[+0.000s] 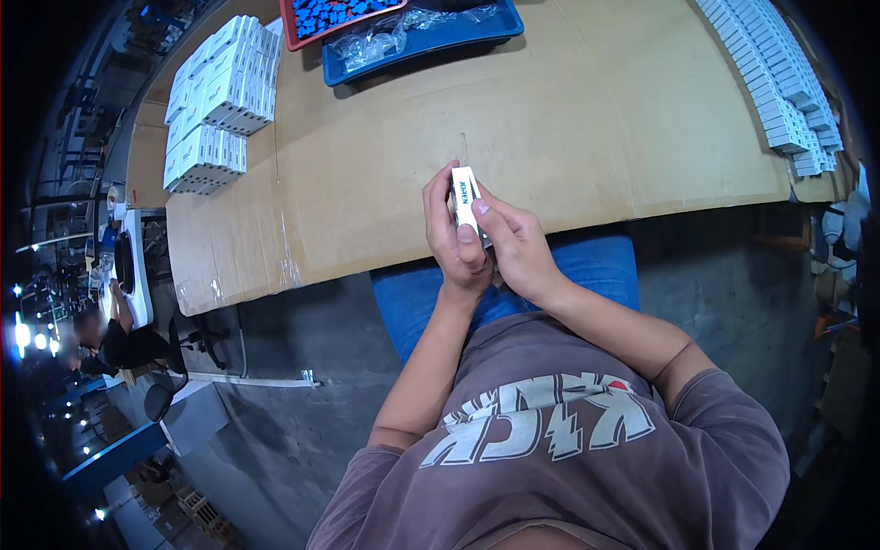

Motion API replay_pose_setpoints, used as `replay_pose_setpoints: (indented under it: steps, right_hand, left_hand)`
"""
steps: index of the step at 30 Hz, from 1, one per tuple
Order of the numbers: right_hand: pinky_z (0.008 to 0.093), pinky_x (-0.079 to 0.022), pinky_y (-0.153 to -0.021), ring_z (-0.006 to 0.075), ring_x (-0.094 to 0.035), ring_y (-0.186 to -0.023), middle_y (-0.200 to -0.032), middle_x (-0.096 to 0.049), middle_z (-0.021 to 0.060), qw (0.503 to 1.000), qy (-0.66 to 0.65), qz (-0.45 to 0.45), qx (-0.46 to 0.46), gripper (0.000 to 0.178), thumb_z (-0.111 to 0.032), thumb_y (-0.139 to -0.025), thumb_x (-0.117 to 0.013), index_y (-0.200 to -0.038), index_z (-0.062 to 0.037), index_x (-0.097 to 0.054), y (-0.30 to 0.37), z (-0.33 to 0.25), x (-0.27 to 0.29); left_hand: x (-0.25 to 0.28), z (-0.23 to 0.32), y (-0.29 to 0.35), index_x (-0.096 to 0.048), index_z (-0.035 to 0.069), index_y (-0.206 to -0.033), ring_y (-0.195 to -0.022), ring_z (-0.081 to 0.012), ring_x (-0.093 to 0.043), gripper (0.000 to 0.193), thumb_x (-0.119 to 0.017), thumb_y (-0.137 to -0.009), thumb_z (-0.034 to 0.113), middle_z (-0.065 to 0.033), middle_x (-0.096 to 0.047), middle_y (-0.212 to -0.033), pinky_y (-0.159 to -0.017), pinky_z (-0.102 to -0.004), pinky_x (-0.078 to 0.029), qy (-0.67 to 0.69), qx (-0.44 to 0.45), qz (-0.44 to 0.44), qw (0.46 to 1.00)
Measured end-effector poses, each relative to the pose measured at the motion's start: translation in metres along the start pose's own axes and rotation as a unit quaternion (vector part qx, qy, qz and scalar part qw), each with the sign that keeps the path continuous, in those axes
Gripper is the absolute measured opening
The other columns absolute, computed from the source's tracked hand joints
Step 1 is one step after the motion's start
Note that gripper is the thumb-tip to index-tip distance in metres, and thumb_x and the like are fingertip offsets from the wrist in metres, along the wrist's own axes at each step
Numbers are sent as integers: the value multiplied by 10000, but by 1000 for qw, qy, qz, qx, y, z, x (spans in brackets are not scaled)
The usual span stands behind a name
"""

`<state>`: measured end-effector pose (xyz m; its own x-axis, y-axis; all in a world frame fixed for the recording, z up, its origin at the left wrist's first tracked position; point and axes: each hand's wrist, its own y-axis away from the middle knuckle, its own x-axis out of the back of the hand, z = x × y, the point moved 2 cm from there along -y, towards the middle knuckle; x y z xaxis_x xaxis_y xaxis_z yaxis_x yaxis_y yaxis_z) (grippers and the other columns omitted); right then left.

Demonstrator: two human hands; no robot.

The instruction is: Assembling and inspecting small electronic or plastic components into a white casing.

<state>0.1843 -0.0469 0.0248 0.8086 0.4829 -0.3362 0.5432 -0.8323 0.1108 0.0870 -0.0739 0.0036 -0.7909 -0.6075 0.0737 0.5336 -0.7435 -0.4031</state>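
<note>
A small white box (466,191) with dark print is held upright between my two hands, just over the near edge of the cardboard-covered table (385,174). My left hand (449,234) wraps its left side, with the thumb lying on the face toward me. From the right, my right hand (519,240) grips the same box, its thumb pressed against the printed side near the middle. Both sets of fingers are closed around it, and most of the far side of the box is hidden.
Stacks of white boxes (220,101) stand at the table's left end. Long rows of similar boxes (765,78) line the right end. At the back sit a blue tray (431,53) with clear plastic bags and a red tray (291,27) of blue parts. Far left, a person (137,344) sits.
</note>
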Motion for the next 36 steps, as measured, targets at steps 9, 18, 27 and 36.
replay_pose_setpoints:
  steps: [9, 18, 27, 36]
  right_hand:
    - [262, -474, -1001, 98, -571, -1151, -1282, -656, 87, 999, 26, -37, 10, 549, -281, -1129, -488, -1550, 66, -421, -4, -9, 4]
    - [408, -448, -1129, 246, -541, -1347, -1463, -560, 161, 981, 51, -166, -87, 656, -316, -1045, -656, -1588, -38, -416, -11, -29, 42]
    - [592, -404, -1148, 422, -511, -1392, -1521, -507, 213, 801, 458, -125, 364, 870, -475, -753, -853, -1468, -72, -563, -25, -43, 54]
    - [498, -525, -1026, 450, -641, -1218, -1343, -632, 272, 778, 389, -120, 479, 740, -469, -818, -799, -1330, 42, -644, -30, -41, 45]
  left_hand:
    - [-3, -2, 2, -395, -102, -1489, -1294, -311, -518, 1041, -351, -961, 795, -224, -469, -1454, -1103, -418, -413, 38, 16, -3, 999]
    - [4, -4, -3, -103, 31, -1664, -1371, -273, -476, 1102, -334, -952, 840, -168, -420, -1533, -1135, -394, -399, 156, 127, -53, 978]
    - [-6, 36, -4, -475, 91, -1467, -1157, -207, -669, 708, -302, -1081, 659, -93, -647, -1285, -927, -354, -583, 330, 420, -68, 843]
    - [-3, 29, 1, -491, 111, -1439, -1116, -203, -682, 618, -332, -1101, 603, -87, -649, -1260, -906, -356, -595, 407, 417, -75, 809]
